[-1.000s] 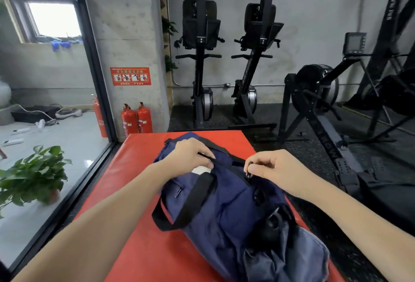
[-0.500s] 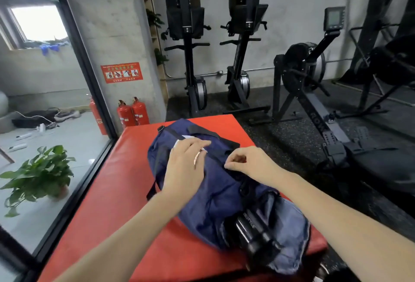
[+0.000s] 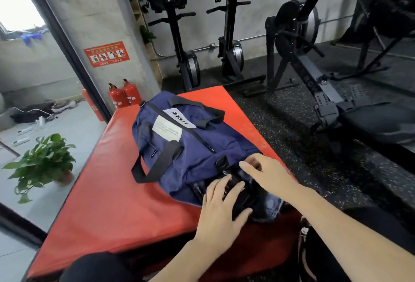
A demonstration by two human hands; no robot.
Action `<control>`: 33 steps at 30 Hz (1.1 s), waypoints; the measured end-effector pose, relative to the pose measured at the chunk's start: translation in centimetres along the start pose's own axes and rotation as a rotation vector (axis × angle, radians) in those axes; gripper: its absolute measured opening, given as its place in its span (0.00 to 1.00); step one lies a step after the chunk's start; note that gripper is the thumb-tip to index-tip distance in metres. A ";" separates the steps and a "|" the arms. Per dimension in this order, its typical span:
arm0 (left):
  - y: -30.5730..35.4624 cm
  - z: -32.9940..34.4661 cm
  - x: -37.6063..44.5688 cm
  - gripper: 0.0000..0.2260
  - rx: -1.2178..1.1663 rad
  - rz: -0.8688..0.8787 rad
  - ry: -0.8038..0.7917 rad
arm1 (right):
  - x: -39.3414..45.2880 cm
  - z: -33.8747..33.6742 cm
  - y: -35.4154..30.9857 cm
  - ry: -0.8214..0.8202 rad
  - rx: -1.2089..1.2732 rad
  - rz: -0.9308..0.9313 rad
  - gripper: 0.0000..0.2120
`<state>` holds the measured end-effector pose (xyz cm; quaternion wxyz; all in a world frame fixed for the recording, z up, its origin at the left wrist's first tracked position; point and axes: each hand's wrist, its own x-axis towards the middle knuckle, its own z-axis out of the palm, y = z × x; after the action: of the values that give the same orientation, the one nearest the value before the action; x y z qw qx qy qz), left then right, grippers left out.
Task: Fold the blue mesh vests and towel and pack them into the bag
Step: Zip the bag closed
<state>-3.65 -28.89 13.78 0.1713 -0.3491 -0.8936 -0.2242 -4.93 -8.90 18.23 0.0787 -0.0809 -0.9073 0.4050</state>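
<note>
Your hands have left the bag's top zip; left hand and right hand, fingers loose, now touch its near end pocket. Packing looks finished.

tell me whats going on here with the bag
A person is working at a navy duffel bag that lies on a red gym mat. Both hands are at the near end of the bag: the left hand rests on dark material there with fingers spread, and the right hand reaches in beside it. No vests or towel are visible outside the bag.
</note>
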 end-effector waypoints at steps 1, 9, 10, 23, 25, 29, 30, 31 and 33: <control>-0.1 0.1 0.0 0.27 -0.015 -0.018 0.007 | -0.4 0.4 0.1 -0.073 -0.039 0.047 0.21; -0.4 -3.7 0.8 0.19 -0.055 0.148 0.170 | -4.0 2.1 0.5 -0.191 0.066 0.172 0.32; -0.7 -4.6 1.5 0.16 -0.005 0.192 0.220 | -4.3 2.3 0.4 -0.176 0.101 0.160 0.36; -1.5 -7.8 9.0 0.23 0.373 0.119 -0.196 | -4.9 4.9 -1.9 0.124 0.258 0.304 0.46; -1.2 -8.3 9.2 0.20 0.372 0.133 -0.188 | -4.7 4.1 -1.9 0.207 0.342 0.244 0.45; -0.8 -10.0 10.4 0.16 0.212 -0.009 -0.106 | -4.1 2.9 -1.9 0.364 0.497 0.062 0.47; -0.7 -10.4 10.9 0.15 0.176 -0.034 -0.081 | -3.9 2.7 -2.0 0.386 0.503 0.024 0.48; -0.6 -10.9 11.4 0.13 0.145 -0.050 -0.054 | -3.7 2.6 -2.1 0.405 0.489 -0.010 0.48; -0.1 -12.0 12.6 0.11 0.123 -0.079 -0.013 | -3.3 2.4 -2.6 0.444 0.426 -0.087 0.47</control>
<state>-10.71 -28.25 29.69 0.1775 -0.3038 -0.9199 -0.1732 -2.39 -13.05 18.35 0.3072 -0.1101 -0.7654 0.5546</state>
